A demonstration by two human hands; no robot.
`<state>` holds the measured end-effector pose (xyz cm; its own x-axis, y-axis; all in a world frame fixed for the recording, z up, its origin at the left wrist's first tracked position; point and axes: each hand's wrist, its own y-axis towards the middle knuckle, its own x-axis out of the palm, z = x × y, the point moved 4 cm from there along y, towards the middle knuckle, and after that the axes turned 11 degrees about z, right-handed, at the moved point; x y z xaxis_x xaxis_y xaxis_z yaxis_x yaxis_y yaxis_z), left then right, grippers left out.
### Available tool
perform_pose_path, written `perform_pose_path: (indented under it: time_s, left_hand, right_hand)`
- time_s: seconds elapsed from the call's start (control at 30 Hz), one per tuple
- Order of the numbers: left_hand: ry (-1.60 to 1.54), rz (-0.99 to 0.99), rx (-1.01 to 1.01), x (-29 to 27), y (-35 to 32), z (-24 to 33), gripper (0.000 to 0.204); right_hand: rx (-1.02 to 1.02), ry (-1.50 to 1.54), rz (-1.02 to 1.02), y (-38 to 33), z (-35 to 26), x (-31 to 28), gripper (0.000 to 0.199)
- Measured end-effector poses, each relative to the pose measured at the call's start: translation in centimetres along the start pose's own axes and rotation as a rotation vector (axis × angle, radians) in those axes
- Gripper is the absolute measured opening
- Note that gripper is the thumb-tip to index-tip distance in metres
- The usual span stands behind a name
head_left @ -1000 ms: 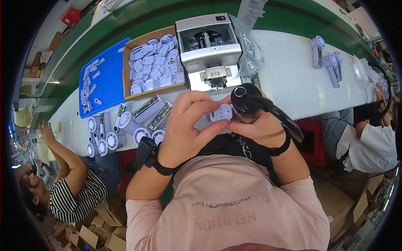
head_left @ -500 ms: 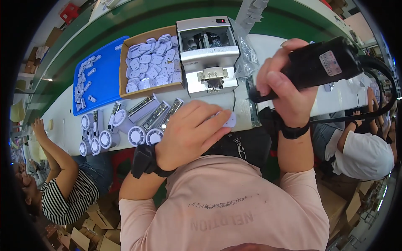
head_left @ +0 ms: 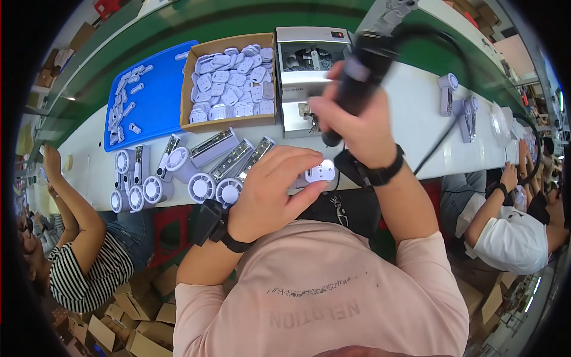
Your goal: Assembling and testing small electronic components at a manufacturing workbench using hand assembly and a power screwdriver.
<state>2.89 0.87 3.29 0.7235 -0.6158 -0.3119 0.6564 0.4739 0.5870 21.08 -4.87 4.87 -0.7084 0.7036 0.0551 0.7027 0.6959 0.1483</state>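
By silver machine (head_left: 297, 82), right hand (head_left: 361, 126), black driver (head_left: 364, 74) swung leftward

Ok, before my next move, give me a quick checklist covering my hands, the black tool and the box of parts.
1. Left hand has the lilac part between thumb and fingers: ok.
2. Right hand is wrapped around the black tool: ok.
3. Tool tip apart from the lilac part: ok, a gap shows between them.
4. Screw on the tool tip: cannot tell, too small and blurred.
5. Cardboard box stocked with loose lilac pieces: ok, plenty inside.
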Motion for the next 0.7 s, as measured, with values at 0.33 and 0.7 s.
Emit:
perform_pose_path:
  time_s: [0.33,0.7]
  left_hand:
    - [-0.014,0.020,0.010,0.4,0.6,-0.1,0.038]
    - [-0.031,0.051,0.058,1.0,0.0,-0.4,0.041]
  right_hand:
    - [-0.426,0.351,-0.239,-2.6,-9.1,-0.6,0.049]
    - [-0.427,0.163,-0.295,-3.1,-8.5,0.2,0.051]
